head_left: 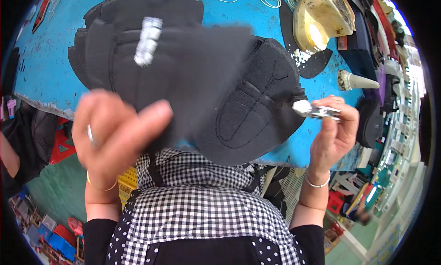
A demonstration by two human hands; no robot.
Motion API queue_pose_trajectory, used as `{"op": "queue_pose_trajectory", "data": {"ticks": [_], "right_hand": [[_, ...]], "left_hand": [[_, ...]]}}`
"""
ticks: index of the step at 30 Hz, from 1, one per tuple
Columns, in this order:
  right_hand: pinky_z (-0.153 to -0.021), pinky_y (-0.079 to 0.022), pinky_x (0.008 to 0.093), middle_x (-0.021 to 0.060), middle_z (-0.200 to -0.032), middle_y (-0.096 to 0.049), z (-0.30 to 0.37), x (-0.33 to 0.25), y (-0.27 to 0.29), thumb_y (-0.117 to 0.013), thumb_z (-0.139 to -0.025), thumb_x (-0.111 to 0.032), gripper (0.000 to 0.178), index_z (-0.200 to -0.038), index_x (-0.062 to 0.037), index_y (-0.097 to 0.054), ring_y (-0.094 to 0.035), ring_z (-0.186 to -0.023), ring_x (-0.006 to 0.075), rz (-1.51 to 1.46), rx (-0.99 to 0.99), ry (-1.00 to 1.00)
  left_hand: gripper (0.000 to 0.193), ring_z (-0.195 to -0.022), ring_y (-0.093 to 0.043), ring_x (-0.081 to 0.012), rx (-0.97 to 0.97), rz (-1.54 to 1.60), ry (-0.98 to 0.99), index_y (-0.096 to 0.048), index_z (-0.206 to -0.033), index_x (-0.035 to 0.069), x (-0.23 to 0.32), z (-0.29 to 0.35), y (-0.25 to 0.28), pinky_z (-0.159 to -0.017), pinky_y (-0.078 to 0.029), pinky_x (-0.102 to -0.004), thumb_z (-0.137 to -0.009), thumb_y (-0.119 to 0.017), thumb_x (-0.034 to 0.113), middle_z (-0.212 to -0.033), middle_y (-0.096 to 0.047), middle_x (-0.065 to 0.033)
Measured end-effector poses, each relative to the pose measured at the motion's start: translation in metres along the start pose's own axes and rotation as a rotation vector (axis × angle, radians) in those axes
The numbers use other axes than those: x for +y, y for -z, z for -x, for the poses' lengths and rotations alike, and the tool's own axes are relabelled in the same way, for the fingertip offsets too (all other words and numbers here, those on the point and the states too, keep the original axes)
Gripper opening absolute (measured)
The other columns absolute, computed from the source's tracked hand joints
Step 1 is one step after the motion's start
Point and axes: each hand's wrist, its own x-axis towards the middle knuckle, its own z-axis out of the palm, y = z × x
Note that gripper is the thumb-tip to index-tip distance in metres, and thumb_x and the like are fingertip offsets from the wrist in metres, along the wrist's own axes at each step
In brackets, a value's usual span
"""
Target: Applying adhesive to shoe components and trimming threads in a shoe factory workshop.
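Black shoe-upper pieces point(257, 104) with stitched outlines lie in overlapping stacks on the blue table. At the left, another black piece point(183, 67) is smeared by motion and carries a white, glue-like streak point(149, 40). My left hand point(112, 132) is blurred at that piece's near edge, its thumb stretched over it; whether it grips the piece cannot be made out. To the right of the stitched pieces, my right hand point(335, 127) pinches a small glue brush point(319, 110) with a thick white tip and a silvery, white-smeared handle.
A yellowish glue container point(317, 31) with white residue stands at the far right of the blue table point(41, 76). Near it are white crumbs point(301, 57) on black scraps and a pale cone point(358, 80). Another person's arm point(9, 155) shows at the left edge.
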Motion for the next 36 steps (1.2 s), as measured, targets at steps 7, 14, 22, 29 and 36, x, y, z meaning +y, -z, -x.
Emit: {"op": "queue_pose_trajectory", "data": {"ticks": [7, 14, 22, 29, 36], "right_hand": [[-0.08, -0.047, 0.0344, 0.007, -0.095, -0.075, -0.001, -0.008, -0.026, -0.08, -0.079, -0.006, 0.025, -0.1, -0.006, -0.065, -0.065, -0.085, 0.0205, 0.161, -0.245, 0.136], [-0.077, -0.045, 0.035, 0.0011, -0.091, -0.073, -0.019, -0.001, -0.045, -0.085, -0.07, -0.007, 0.027, -0.093, -0.0093, -0.07, -0.062, -0.081, 0.021, 0.497, -0.134, 0.324], [-0.08, -0.04, 0.0383, -0.003, -0.09, -0.073, -0.008, -0.022, -0.042, -0.088, -0.07, -0.019, 0.03, -0.091, -0.0152, -0.067, -0.06, -0.079, 0.0181, 0.609, -0.351, 0.374], [-0.084, -0.044, 0.0402, 0.0108, -0.094, -0.072, -0.009, -0.013, -0.019, -0.075, -0.087, -0.02, 0.03, -0.104, -0.0055, -0.056, -0.064, -0.084, 0.0217, 0.187, 0.053, 0.21], [-0.087, -0.047, 0.0371, 0.0137, -0.097, -0.071, -0.002, -0.003, -0.012, -0.069, -0.091, -0.008, 0.019, -0.104, -0.0021, -0.056, -0.065, -0.09, 0.0228, 0.062, 0.025, 0.043]], "left_hand": [[0.044, -0.098, -0.063, -0.0203, -0.315, 0.442, -0.122, -0.073, -0.111, 0.017, 0.022, 0.016, -0.038, -0.085, -0.049, -0.038, -0.069, -0.083, 0.027, -0.119, -0.066, -0.0031], [0.038, -0.097, -0.064, -0.0188, -0.236, 0.339, -0.252, -0.074, -0.107, 0.012, 0.034, 0.024, -0.059, -0.081, -0.052, -0.0343, -0.076, -0.078, 0.034, -0.118, -0.067, -0.0048], [0.036, -0.094, -0.065, -0.0201, -0.238, 0.363, -0.232, -0.074, -0.104, 0.007, 0.037, 0.019, -0.056, -0.077, -0.053, -0.0333, -0.076, -0.077, 0.03, -0.111, -0.068, -0.0082], [0.035, -0.08, -0.062, -0.0185, -0.037, 0.363, -0.4, -0.076, -0.1, 0.008, 0.035, 0.013, -0.058, -0.067, -0.053, -0.0289, -0.067, -0.072, 0.018, -0.087, -0.062, -0.003], [0.035, -0.071, -0.058, -0.0181, 0.047, 0.024, 0.069, -0.076, -0.095, 0.012, -0.002, 0.007, -0.007, -0.055, -0.046, -0.0291, -0.06, -0.076, 0.009, -0.075, -0.054, 0.0]]}}
